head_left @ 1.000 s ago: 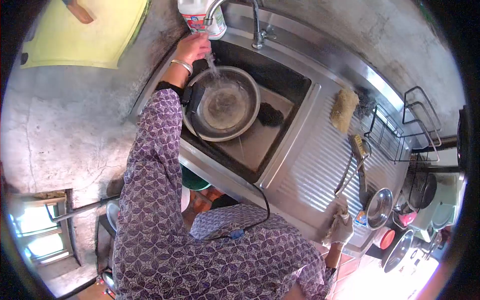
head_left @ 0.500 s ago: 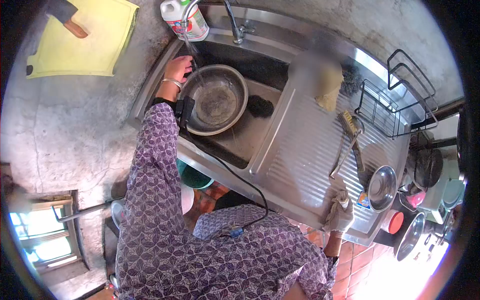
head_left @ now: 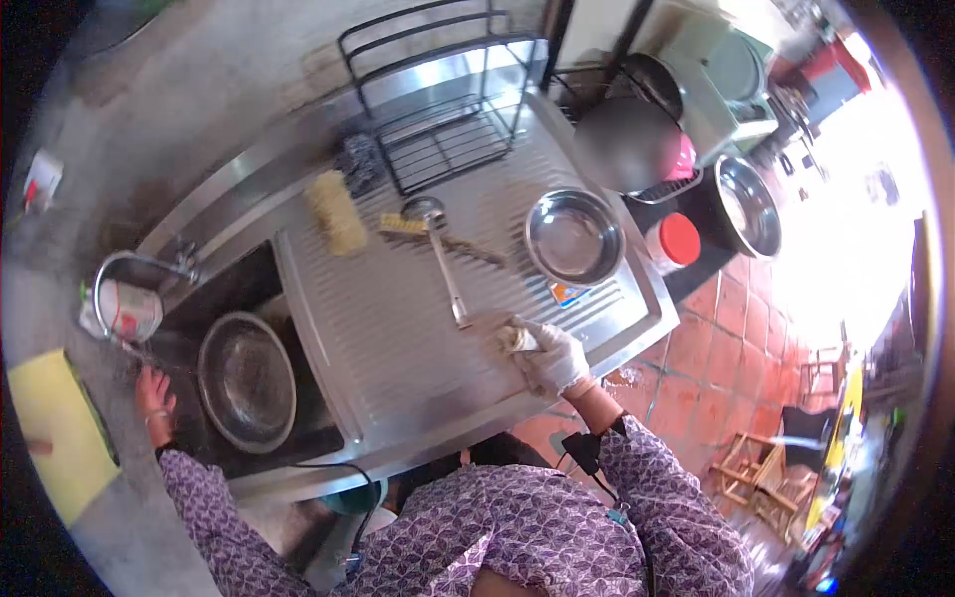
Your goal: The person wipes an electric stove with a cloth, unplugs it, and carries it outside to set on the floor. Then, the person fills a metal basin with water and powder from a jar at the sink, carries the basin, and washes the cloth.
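Note:
At the left, my bare left hand [head_left: 155,394] is held under the tap [head_left: 124,261] with its fingers apart, beside a metal basin [head_left: 247,382] in the sink. My right hand [head_left: 553,360] wears a whitish glove and has its fingers round a crumpled pale cloth [head_left: 516,339] over the front part of the ridged drainboard [head_left: 398,358]. A ladle [head_left: 445,269] and a brush [head_left: 402,225] lie across each other behind it. To the right of them stands a shiny metal bowl [head_left: 574,237], with a small blue and orange packet [head_left: 569,294] at its front edge.
A black wire rack [head_left: 438,149] stands at the drainboard's back, near a yellowish sponge-like piece [head_left: 338,213] and a dark scourer [head_left: 361,164]. A red-lidded jar [head_left: 674,242] and another metal bowl [head_left: 747,207] are at the right. A white jug [head_left: 129,310] stands behind the tap.
The view has swung to the right. My right hand has moved inward over the drainboard with the cloth. My left hand remains near the tap and basin, its fingers now more spread.

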`<state>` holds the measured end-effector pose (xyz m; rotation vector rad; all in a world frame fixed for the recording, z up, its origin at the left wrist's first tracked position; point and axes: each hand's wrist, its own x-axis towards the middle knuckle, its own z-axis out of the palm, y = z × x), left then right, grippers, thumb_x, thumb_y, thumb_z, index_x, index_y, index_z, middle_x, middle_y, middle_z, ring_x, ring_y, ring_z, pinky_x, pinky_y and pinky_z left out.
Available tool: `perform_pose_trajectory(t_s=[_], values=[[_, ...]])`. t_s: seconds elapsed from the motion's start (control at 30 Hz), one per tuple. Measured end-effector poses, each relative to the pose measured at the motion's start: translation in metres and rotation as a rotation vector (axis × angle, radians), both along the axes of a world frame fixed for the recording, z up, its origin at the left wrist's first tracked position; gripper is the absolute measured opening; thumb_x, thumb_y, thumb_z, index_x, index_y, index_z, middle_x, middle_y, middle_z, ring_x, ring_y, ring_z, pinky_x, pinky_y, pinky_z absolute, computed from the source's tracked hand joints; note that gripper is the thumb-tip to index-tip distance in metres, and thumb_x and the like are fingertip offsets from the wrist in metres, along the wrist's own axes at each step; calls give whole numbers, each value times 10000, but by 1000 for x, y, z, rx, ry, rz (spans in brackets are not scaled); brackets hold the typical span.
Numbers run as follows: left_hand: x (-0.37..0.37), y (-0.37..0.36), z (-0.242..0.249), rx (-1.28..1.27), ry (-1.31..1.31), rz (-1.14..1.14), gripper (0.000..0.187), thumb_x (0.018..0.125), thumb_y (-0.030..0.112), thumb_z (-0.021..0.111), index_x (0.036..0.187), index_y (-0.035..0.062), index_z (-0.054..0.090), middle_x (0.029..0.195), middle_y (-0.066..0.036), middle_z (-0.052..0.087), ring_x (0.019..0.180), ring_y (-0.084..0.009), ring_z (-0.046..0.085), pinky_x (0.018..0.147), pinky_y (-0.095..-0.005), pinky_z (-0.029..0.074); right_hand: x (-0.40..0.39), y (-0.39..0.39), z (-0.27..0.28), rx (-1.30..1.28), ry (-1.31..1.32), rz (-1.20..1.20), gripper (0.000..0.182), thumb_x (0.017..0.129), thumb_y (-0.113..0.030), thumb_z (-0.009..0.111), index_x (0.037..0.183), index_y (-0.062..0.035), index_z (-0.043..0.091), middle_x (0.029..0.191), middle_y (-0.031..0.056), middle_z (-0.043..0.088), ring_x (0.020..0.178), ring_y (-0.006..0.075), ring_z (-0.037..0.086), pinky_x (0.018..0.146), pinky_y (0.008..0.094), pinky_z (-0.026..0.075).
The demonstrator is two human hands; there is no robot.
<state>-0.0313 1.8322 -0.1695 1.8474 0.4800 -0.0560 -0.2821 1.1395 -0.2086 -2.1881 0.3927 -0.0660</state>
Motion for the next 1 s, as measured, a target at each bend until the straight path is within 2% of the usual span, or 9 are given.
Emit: perform_pose_trajectory(t_s=[0.3,0.43,0.47,0.6,0.63,0.73,0.87,0.93,1.0], values=[[78,46,-36,-153,248,205,614,792,546,492,1285,199,375,1286,-23,443,1155,-178,438,883,-386,314,2,4,15,-104,53,-36,486,714,-277,653,1170,-153,539,922,147,621,870,287,602,752,350,474],[56,12,-26,-339,-23,-67,308,906,185,414,1211,138,425,1199,-50,480,1103,-188,482,896,-341,420,10,2,49,-278,295,16,388,684,-218,694,1026,-65,590,828,112,634,764,244,617,668,341,480],[90,82,-75,-153,-79,-502,313,895,154,395,1197,74,423,1191,-86,486,1126,-221,470,932,-358,403,3,-9,38,-76,295,-5,402,671,-246,709,997,-42,591,835,122,632,763,258,612,662,354,476],[61,26,-42,396,-529,-703,388,869,135,436,1236,15,391,1160,-153,516,1080,-272,511,901,-389,434,-13,-28,58,-293,225,-241,549,719,-186,673,1213,-28,493,981,165,626,812,208,609,729,317,477],[46,-2,-25,-196,-334,-270,414,870,180,466,1247,28,391,1156,-154,524,1066,-256,524,844,-365,459,-7,-28,79,-260,332,-303,570,734,-150,653,1258,-44,455,1029,143,621,824,190,602,735,297,476],[43,-42,11,-338,-151,317,360,867,288,522,1143,61,480,1107,-117,561,964,-232,583,797,-343,471,-29,-94,56,-122,18,-323,498,850,-128,554,1313,-58,384,1217,82,531,1053,142,525,884,249,417],[43,-47,26,-295,-176,251,353,852,309,548,1102,63,506,1085,-99,574,919,-224,601,772,-336,470,-31,-174,51,267,-165,-464,427,894,-269,453,1279,-85,443,1271,108,486,1127,155,486,912,252,377],[42,-42,27,-271,-178,139,385,847,336,550,1124,72,507,1101,-89,568,956,-217,584,787,-336,444,-22,-202,64,-408,29,-486,530,881,-210,520,1352,-74,318,1309,108,443,1166,199,449,993,288,324],[33,-52,31,-200,-127,177,399,841,365,552,1147,113,508,1111,-54,566,990,-201,559,811,-377,405,-14,-231,58,-547,119,-479,609,854,-279,549,1363,-72,286,1335,143,397,1200,242,409,1015,309,290]])
